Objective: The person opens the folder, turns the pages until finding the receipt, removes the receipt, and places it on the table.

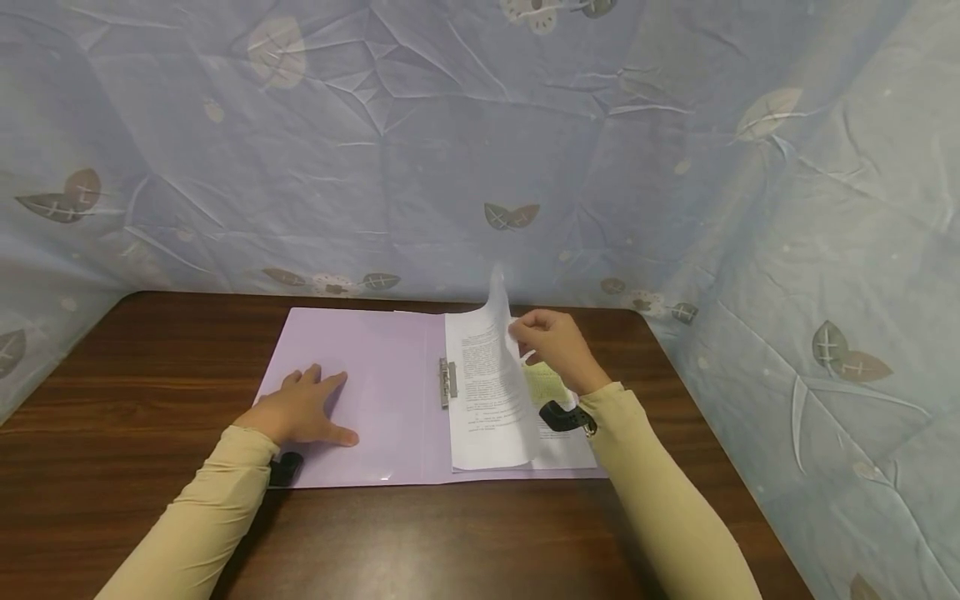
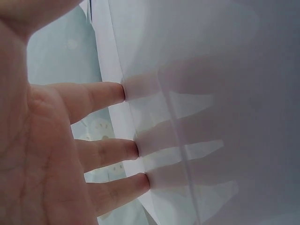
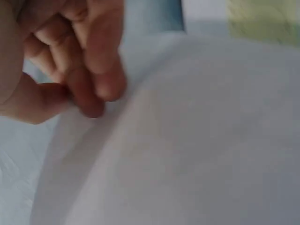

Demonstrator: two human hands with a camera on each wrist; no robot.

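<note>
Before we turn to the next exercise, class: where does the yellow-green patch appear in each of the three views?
Head: right of centre, the patch just below the right hand.
Left wrist: not in this picture.
Right wrist: top right corner, beyond the sheet's edge.
Landmark shared by head and right wrist: the raised white sheet.

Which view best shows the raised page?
The head view: it shows the raised page from top to bottom, with its printed text and the right hand at its edge. The right wrist view gives only a blurred close-up of part of it; the left wrist view shows none.
</note>
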